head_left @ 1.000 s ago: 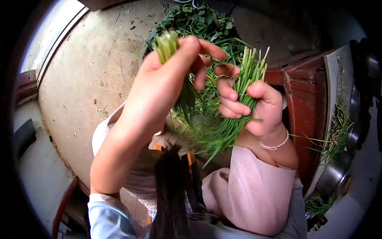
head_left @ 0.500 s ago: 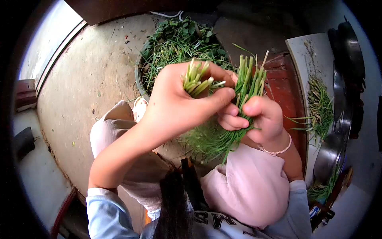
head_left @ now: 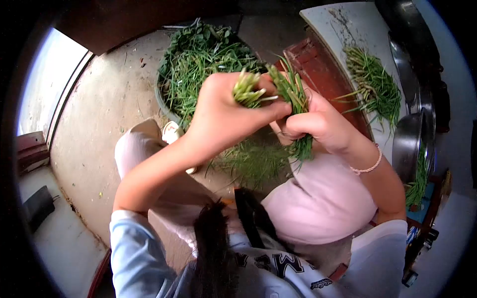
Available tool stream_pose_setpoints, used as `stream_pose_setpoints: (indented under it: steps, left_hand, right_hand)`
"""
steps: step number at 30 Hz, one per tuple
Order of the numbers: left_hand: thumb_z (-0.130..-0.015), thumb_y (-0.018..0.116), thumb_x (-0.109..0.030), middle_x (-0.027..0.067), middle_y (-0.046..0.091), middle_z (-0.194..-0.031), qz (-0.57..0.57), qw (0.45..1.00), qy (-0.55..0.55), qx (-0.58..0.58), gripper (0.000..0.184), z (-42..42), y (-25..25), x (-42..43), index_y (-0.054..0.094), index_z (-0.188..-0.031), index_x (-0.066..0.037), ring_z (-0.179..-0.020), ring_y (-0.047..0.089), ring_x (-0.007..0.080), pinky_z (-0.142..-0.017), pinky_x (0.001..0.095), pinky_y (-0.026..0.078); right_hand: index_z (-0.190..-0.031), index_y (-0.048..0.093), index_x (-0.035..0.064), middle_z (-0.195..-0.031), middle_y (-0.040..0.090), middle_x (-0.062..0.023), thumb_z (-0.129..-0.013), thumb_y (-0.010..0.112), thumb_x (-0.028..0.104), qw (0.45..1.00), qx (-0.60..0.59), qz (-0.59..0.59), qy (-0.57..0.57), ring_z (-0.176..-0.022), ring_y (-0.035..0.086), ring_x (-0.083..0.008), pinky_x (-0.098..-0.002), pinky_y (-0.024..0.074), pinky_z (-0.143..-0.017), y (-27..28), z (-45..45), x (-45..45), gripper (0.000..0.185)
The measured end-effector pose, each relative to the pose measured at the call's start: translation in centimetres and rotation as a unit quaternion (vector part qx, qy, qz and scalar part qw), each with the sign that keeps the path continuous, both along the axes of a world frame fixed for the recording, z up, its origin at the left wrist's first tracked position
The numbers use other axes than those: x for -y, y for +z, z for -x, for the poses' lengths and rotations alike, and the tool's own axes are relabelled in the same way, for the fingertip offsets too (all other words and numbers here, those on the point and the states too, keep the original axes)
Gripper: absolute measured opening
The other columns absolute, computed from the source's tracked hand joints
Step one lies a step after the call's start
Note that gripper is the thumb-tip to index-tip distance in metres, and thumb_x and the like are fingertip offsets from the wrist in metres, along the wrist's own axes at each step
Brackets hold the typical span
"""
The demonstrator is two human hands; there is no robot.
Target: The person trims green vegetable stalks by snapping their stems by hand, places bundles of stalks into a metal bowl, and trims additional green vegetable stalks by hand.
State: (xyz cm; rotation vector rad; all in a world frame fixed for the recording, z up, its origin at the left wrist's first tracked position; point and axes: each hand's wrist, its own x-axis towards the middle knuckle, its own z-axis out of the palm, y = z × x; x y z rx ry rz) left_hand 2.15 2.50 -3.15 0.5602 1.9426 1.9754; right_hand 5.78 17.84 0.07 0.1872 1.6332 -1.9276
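Observation:
My left hand is closed around a bunch of chives, its pale cut ends pointing up between thumb and fingers. Close beside it, my right hand grips a second bunch of chives. The stem ends of that bunch lean up and left, and its green leaves hang below the fist. The left thumb is at the right-hand bunch; whether it presses on it I cannot tell. Loose green blades show below the hands, between the knees, slightly blurred.
A large round tub heaped with greens stands on the floor ahead. To the right, more chives lie on a white surface beside a red wooden piece. Metal pans stand along the right side.
My right hand has turned and moved up, its fingers wrapping further round its bunch, which now tilts left. The left hand stays nearly in place. The view has shifted toward the right.

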Motion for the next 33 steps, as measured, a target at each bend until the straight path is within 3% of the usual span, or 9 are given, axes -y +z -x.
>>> stream_pose_setpoints:
  steps: [6, 10, 12, 13, 18, 21, 26, 33]
  left_hand:
    - [-0.066, 0.063, -0.004, -0.0011, 0.055, -0.064, -0.023, 0.997, -0.073, -0.006, 0.008, -1.1, -1.0, -0.8, 0.057, -0.069, 0.001, -0.059, 0.049, 0.0034, -0.052, 0.0172, 0.039]
    - [-0.069, 0.059, -0.003, -0.0014, 0.052, -0.064, -0.149, 0.986, -0.067, -0.013, 0.007, -1.8, -1.7, -1.0, 0.052, -0.066, -0.002, -0.056, 0.045, 0.004, -0.049, 0.0173, 0.036]
    - [-0.07, 0.057, -0.005, -0.0016, 0.048, -0.06, -0.109, 0.987, -0.066, 0.099, 0.007, -1.7, -1.3, 0.2, 0.05, -0.069, -0.002, -0.052, 0.042, 0.0039, -0.045, 0.0175, 0.032]
    - [-0.071, 0.055, -0.005, -0.001, 0.051, -0.063, -0.124, 0.984, -0.065, 0.11, 0.005, -1.5, -1.7, 0.6, 0.053, -0.068, -0.001, -0.059, 0.047, 0.0049, -0.053, 0.0187, 0.038]
    - [-0.075, 0.051, -0.006, -0.004, 0.044, -0.06, -0.213, 0.965, -0.026, 0.15, 0.006, -0.5, -5.3, 2.4, 0.048, -0.07, -0.005, -0.05, 0.038, 0.0016, -0.044, 0.0156, 0.029]
    - [-0.076, 0.05, -0.007, -0.0041, 0.043, -0.06, -0.253, 0.945, -0.016, 0.205, 0.007, 0.2, -6.2, 3.2, 0.047, -0.071, -0.004, -0.049, 0.037, 0.0021, -0.043, 0.0161, 0.029]
    - [-0.076, 0.052, -0.007, -0.0035, 0.044, -0.062, -0.252, 0.956, -0.018, 0.149, 0.006, 1.8, -6.4, 4.7, 0.047, -0.073, -0.004, -0.05, 0.037, 0.0021, -0.043, 0.0163, 0.029]
    - [-0.071, 0.061, -0.004, -0.0002, 0.054, -0.072, -0.24, 0.967, -0.011, 0.088, 0.012, 3.6, -5.6, 5.2, 0.054, -0.08, -0.001, -0.066, 0.05, 0.0048, -0.059, 0.0169, 0.042]
  right_hand:
    - [-0.114, 0.035, 0.0049, -0.059, 0.039, 0.0015, -0.069, 0.042, -0.003, 1.0, -0.004, -0.017, 0.012, -0.048, 0.034, -0.0055, -0.0194, 0.0285, -0.044, 0.4, -2.5, -0.6, 0.046]
    - [-0.107, 0.043, 0.0001, -0.062, 0.044, -0.0009, -0.073, 0.043, 0.003, 0.997, 0.005, 0.042, -0.065, -0.049, 0.038, -0.0069, -0.02, 0.0319, -0.048, 1.5, -3.0, -0.3, 0.033]
    - [-0.104, 0.046, 0.0, -0.068, 0.051, -0.0047, -0.074, 0.044, 0.003, 0.995, -0.027, -0.031, -0.093, -0.051, 0.042, -0.0067, -0.0196, 0.0339, -0.05, 2.2, -2.7, -0.2, 0.03]
    - [-0.099, 0.048, 0.0009, -0.073, 0.055, -0.0074, -0.076, 0.045, 0.005, 0.996, -0.029, -0.031, -0.079, -0.053, 0.045, -0.0068, -0.0192, 0.036, -0.05, 1.8, -2.7, -0.6, 0.024]
    - [-0.093, 0.05, 0.0019, -0.072, 0.054, -0.0057, -0.078, 0.047, 0.01, 0.994, 0.016, -0.068, -0.078, -0.055, 0.047, -0.0073, -0.02, 0.0391, -0.05, 0.5, -2.3, 0.1, 0.017]
    - [-0.093, 0.05, 0.0014, -0.07, 0.052, -0.0048, -0.079, 0.047, 0.011, 0.993, 0.026, -0.083, -0.077, -0.056, 0.047, -0.0073, -0.0207, 0.0396, -0.05, -0.3, -1.2, 1.3, 0.017]
    - [-0.091, 0.046, 0.0024, -0.062, 0.044, -0.0022, -0.081, 0.043, 0.01, 0.997, -0.012, -0.066, -0.028, -0.054, 0.042, -0.0079, -0.0211, 0.0353, -0.05, -1.8, 0.9, 2.8, 0.012]
    - [-0.089, 0.05, 0.0014, -0.07, 0.05, -0.0009, -0.081, 0.051, 0.012, 0.993, -0.047, -0.061, -0.094, -0.056, 0.048, -0.007, -0.0193, 0.0398, -0.05, -2.0, 3.0, 4.1, 0.013]
